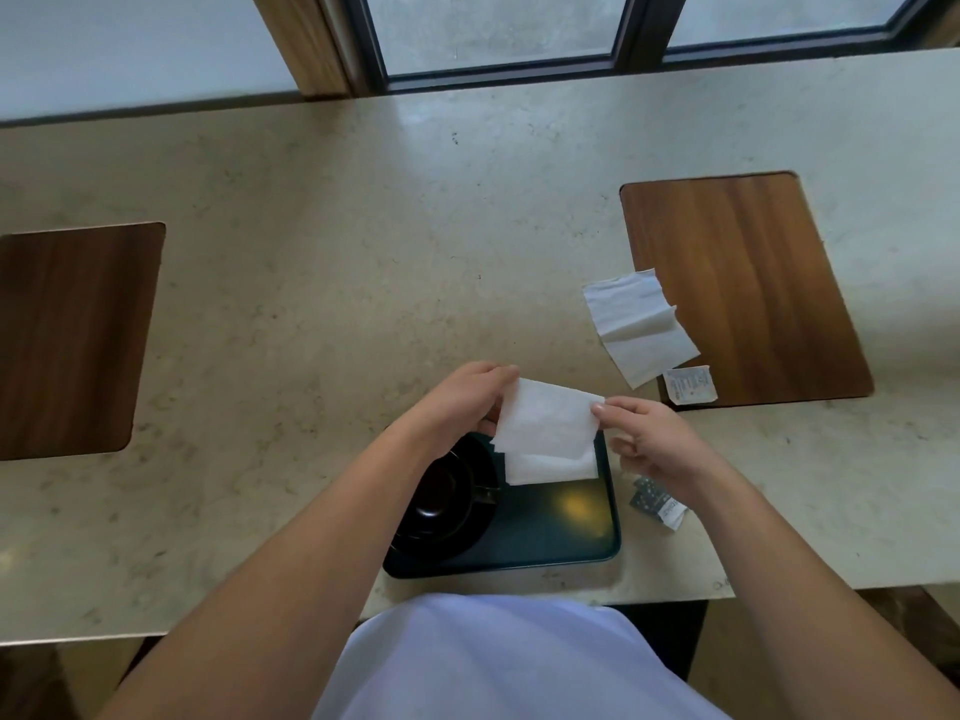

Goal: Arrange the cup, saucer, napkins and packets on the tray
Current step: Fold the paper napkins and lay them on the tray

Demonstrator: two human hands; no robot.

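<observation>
A dark tray (561,532) lies near the counter's front edge. On its left half stands a black cup (441,491) on a black saucer (457,535). Above the tray's far end I hold a white folded napkin (545,433); my left hand (457,402) grips its left edge and my right hand (649,439) pinches its top right corner. A second white napkin (639,330) lies unfolded on the counter to the right. Beside it is a white packet (690,385), and a dark grey packet (657,504) lies just right of the tray, partly under my right wrist.
The pale stone counter (337,283) has a wooden inlay panel at the left (67,340) and another at the right (743,288). A window frame (498,70) runs along the far edge. My white shirt (498,662) hides the counter's near edge.
</observation>
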